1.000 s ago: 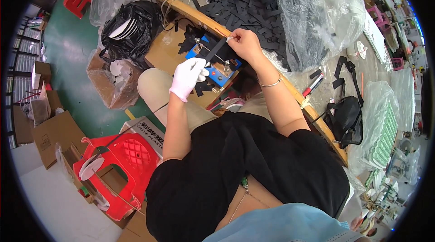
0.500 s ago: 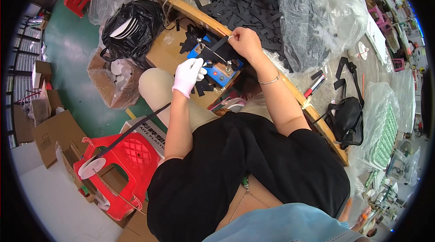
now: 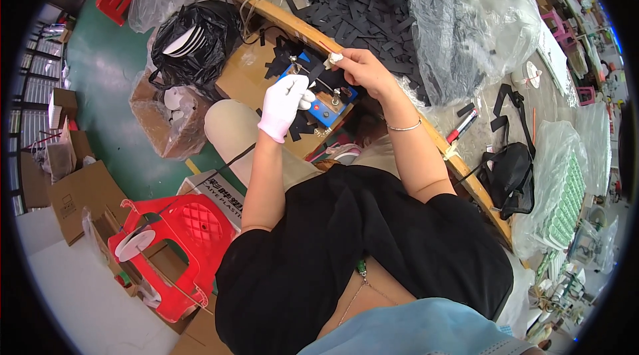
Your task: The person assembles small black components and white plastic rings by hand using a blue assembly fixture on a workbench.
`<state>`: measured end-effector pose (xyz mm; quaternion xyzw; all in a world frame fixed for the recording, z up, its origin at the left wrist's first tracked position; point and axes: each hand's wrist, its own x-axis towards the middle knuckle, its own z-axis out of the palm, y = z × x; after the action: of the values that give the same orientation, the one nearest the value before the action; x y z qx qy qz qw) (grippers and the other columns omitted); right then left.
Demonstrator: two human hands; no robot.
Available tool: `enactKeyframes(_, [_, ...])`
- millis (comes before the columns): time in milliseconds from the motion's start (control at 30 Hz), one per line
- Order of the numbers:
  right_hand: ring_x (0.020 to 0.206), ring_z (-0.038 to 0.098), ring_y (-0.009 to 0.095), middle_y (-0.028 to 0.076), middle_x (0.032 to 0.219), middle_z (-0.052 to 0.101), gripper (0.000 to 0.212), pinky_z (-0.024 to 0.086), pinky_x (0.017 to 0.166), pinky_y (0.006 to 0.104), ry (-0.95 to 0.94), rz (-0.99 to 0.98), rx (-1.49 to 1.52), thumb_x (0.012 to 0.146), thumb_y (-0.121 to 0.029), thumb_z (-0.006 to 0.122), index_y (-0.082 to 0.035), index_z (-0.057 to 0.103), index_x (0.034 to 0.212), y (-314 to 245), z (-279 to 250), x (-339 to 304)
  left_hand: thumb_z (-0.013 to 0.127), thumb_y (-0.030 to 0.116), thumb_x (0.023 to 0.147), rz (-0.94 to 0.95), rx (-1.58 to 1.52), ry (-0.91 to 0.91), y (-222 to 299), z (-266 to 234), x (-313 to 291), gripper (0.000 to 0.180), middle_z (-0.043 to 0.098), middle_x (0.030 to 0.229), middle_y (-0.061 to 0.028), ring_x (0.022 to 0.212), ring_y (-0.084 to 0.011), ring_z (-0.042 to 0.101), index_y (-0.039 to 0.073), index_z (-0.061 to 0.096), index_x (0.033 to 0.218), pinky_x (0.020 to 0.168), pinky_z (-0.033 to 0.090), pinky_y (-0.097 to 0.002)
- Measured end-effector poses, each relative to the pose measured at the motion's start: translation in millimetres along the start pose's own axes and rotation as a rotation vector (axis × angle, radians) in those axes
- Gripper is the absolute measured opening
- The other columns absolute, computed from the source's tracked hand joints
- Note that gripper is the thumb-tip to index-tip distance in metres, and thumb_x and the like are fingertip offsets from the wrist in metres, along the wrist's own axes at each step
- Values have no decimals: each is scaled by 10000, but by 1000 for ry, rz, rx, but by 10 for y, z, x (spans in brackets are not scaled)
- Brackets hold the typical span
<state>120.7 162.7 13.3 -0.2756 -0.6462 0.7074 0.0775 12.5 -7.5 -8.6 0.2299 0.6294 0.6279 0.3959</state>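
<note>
My left hand (image 3: 285, 105), in a white glove, is closed on a black strap (image 3: 241, 157) that runs up from a white reel (image 3: 136, 246) at the lower left. Bare except for white wrapping at the fingertips, my right hand (image 3: 367, 72) pinches at the far side of the strap, over a small blue machine (image 3: 324, 114) with metal posts and a rod. A short black stretch shows between the two hands. What exactly lies between the right fingertips is too small to make out. Cut black strips (image 3: 283, 55) lie around the machine on cardboard.
A wooden table edge (image 3: 432, 132) runs diagonally past my right arm. Beyond it is a large pile of black strips (image 3: 363, 5) beside clear plastic sheeting (image 3: 459, 35). A marker (image 3: 462, 127) and black pouch (image 3: 509, 175) lie rightward. A red stool (image 3: 193, 242) stands lower left.
My left hand has moved up and right with the strap, closer to my right hand. My right hand has shifted slightly down. The strap from the reel now shows narrower.
</note>
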Motion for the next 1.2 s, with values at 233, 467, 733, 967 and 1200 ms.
enactKeyframes(233, [568, 458, 43, -36, 681, 547, 132, 381, 506, 201, 39, -162, -86, 783, -130, 634, -1, 624, 811, 197, -32, 140, 526, 216, 905, -36, 9, -23, -1, 31, 43, 241, 622, 711, -64, 598, -88, 573, -13, 599, 931, 552, 462, -207])
enactKeyframes(467, [683, 595, 269, 120, 751, 587, 133, 470, 624, 370, 433, -289, -749, 702, -165, 617, -35, 627, 724, 236, -14, 303, 532, 237, 901, -137, 78, -41, -83, -173, -15, 256, 625, 708, -57, 567, -81, 552, -8, 602, 928, 540, 451, -202])
enactKeyframes(733, [728, 601, 307, 138, 788, 591, 136, 477, 645, 401, 490, -309, -879, 710, -173, 597, -42, 631, 720, 247, 26, 332, 540, 258, 894, -151, 43, 20, -223, -252, 56, 270, 618, 692, -63, 537, -89, 535, -5, 603, 890, 525, 453, -215])
enactKeyframes(967, [726, 604, 297, 125, 796, 596, 130, 477, 653, 390, 489, -304, -884, 699, -168, 623, -51, 629, 756, 241, 42, 300, 537, 266, 892, -172, 125, 60, -344, -226, 101, 282, 614, 684, -61, 538, -91, 533, -5, 608, 864, 528, 451, -216])
enactKeyframes(1200, [614, 519, 107, 6, 718, 565, 216, 447, 597, 251, 388, -425, -430, 725, -130, 707, -15, 575, 851, 355, -115, 323, 512, 224, 911, 29, -44, -58, 28, -122, -93, 257, 607, 704, -57, 578, -92, 548, -14, 607, 889, 554, 455, -205])
